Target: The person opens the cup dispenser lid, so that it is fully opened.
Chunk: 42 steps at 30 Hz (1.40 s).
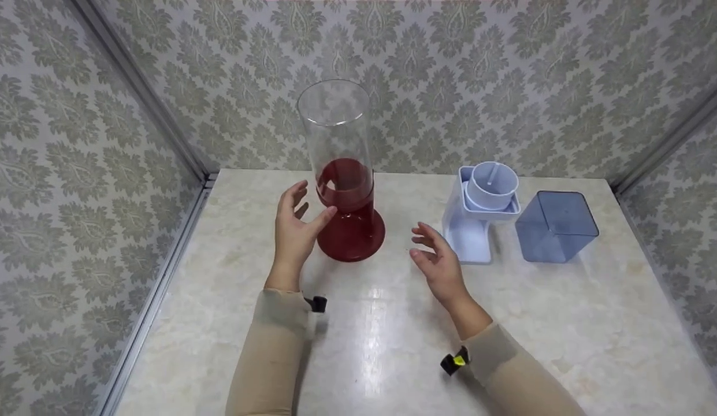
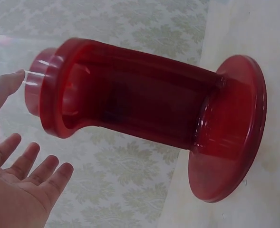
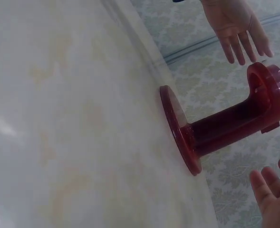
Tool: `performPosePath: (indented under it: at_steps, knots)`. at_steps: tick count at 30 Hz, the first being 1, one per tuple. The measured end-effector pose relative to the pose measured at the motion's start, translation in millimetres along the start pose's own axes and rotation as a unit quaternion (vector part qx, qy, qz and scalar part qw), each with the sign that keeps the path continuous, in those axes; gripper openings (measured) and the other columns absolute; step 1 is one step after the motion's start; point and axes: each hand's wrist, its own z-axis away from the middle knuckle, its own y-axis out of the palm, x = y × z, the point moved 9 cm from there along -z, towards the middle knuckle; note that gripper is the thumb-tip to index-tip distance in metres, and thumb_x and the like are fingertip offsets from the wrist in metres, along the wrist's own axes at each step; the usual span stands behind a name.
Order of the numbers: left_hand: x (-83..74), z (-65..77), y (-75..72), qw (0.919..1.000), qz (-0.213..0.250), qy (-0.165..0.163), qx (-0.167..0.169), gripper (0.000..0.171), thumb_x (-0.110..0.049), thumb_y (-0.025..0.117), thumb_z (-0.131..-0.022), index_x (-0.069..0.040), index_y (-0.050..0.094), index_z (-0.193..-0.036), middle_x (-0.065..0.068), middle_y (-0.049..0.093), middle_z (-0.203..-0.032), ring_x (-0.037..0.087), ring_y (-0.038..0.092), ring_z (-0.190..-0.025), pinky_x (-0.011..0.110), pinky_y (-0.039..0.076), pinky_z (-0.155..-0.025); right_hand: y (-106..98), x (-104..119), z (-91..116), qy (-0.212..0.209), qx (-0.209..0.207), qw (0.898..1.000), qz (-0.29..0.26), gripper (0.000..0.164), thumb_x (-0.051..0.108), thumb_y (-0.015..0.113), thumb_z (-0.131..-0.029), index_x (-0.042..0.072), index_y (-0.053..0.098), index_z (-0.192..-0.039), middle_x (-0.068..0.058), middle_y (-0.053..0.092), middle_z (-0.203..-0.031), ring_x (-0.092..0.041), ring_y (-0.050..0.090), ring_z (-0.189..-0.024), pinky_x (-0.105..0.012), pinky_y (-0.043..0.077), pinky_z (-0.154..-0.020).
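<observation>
A red see-through stand with a round base and a ring-shaped top stands upright on the table. Out of its ring rises a tall clear cylinder. My left hand is beside the ring on the left, fingers spread and relaxed; in the left wrist view the left thumb overlaps the cylinder's lower part. To the right of the stand, my right hand hovers with loosely bent fingers, holding nothing. The right wrist view shows the red stand between both hands.
Right of my right hand is a pale blue stand with a round cup seated in its top. A smoky blue square container stands farther right. Patterned wall panels enclose the table at the back and sides.
</observation>
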Motion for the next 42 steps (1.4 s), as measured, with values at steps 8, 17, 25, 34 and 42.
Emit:
performPosePath:
  at_steps: [8,17,25,34,42]
  knots:
    - [12.5,-25.3,8.3,0.9987,-0.008,-0.022,0.045,0.101,-0.040,0.099,-0.090,-0.012,0.045,-0.171,0.010,0.048,-0.176,0.029,0.045,-0.167,0.044,0.045,-0.136,35,4,-55,0.039,0.035,0.999,0.009,0.066,0.010,0.071,-0.111,-0.001,0.045,-0.171,-0.023,0.056,-0.169,-0.042,0.051,-0.161,-0.049,0.052,-0.129]
    - [16.8,-35.2,7.4,0.9938,0.074,0.008,0.083,0.073,-0.013,0.083,-0.105,-0.001,0.049,-0.169,0.019,0.056,-0.171,0.033,0.052,-0.164,0.040,0.046,-0.135,66,21,-86,0.021,0.041,0.999,-0.002,0.061,0.010,0.072,-0.111,-0.006,0.050,-0.165,-0.027,0.054,-0.170,-0.044,0.051,-0.161,-0.054,0.052,-0.129]
    - [15.4,-38.5,0.4,0.9937,0.088,0.040,0.057,0.047,-0.006,0.065,-0.114,0.004,0.059,-0.160,0.022,0.066,-0.160,0.031,0.066,-0.150,0.032,0.056,-0.124,77,30,-92,0.001,0.020,1.000,0.006,0.054,0.011,0.076,-0.109,-0.006,0.059,-0.157,-0.026,0.058,-0.163,-0.044,0.057,-0.154,-0.055,0.050,-0.131]
    - [13.3,-37.4,5.8,0.9940,0.086,0.045,0.051,0.047,-0.009,0.071,-0.111,0.002,0.064,-0.156,0.020,0.070,-0.157,0.035,0.067,-0.149,0.029,0.058,-0.120,82,35,-96,-0.011,0.023,1.000,0.009,0.060,0.013,0.076,-0.109,-0.006,0.054,-0.161,-0.025,0.053,-0.164,-0.042,0.056,-0.155,-0.051,0.051,-0.131]
    - [9.7,-21.9,10.1,0.9942,0.089,0.053,0.030,0.043,-0.010,0.078,-0.107,-0.002,0.073,-0.149,0.018,0.075,-0.149,0.029,0.073,-0.140,0.032,0.061,-0.118,79,34,-96,-0.015,0.046,0.999,-0.004,0.057,0.003,0.066,-0.113,-0.011,0.047,-0.165,-0.027,0.046,-0.169,-0.043,0.048,-0.161,-0.050,0.047,-0.135]
